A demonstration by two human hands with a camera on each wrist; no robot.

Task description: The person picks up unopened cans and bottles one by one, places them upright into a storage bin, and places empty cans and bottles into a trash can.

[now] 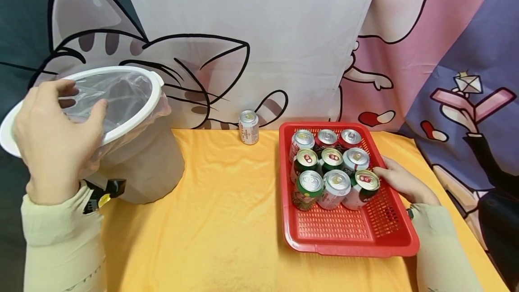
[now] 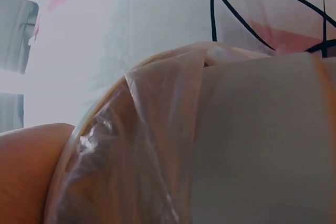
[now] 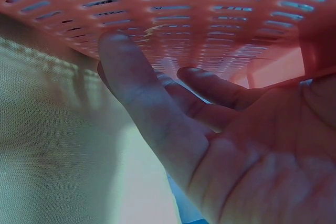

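Observation:
My left hand (image 1: 61, 134) is over the near rim of a bin (image 1: 139, 177) lined with a clear plastic bag (image 1: 117, 98). Its fingers are loosely bent, the thumb stands apart, and nothing is held. The left wrist view shows the bag folded over the bin's edge (image 2: 152, 129). On the right side of a red plastic basket (image 1: 357, 251), my right hand (image 1: 405, 181) grips the rim, thumb on top. Its other fingers lie against the slotted outside in the right wrist view. Several drink cans (image 1: 334, 184) stand grouped in the basket's far part.
A single white can (image 1: 248, 127) stands at the back of the yellow cloth (image 1: 219, 211), against a printed fabric backdrop (image 1: 284, 26). The cloth stretches between bin and basket. More printed fabric hangs on the right.

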